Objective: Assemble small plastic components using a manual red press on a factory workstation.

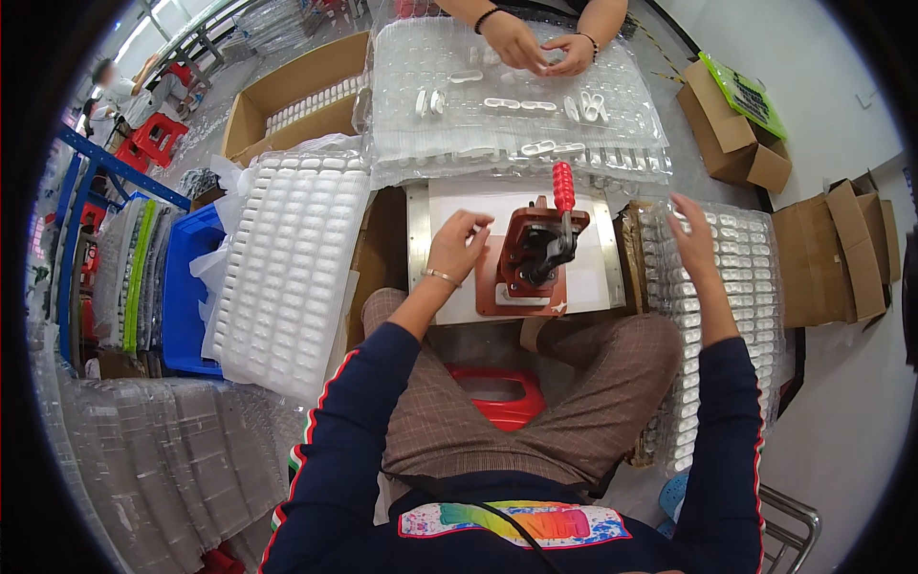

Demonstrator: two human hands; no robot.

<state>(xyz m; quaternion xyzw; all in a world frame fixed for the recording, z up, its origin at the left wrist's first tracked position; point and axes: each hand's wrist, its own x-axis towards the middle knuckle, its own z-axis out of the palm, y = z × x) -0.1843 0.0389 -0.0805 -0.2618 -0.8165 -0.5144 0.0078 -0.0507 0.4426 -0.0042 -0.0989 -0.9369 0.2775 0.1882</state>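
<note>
Press (543, 251) sits on the white worktop (595, 279) right in front of the seated person, red handle (563, 187) pointing up, white piece (521, 296) on its red-brown base. Left hand (461, 245) is just left of the press, fingers loosely bent; can't tell from here if anything's pinched in them. Right hand (692, 231) is out over the inner side of the right tray stack (732, 297), fingers apart, nothing seen in them; can't tell if they touch a piece. That stack is full of white pieces in rows, as is the tilted left tray (287, 273), near the blue bin (188, 297). Across the worktop, a co-worker's hands (516, 44) meet above clear plastic trays (626, 100) with a few loose white parts (501, 102) on top. Red stool (507, 413) shows between the person's knees.
</note>
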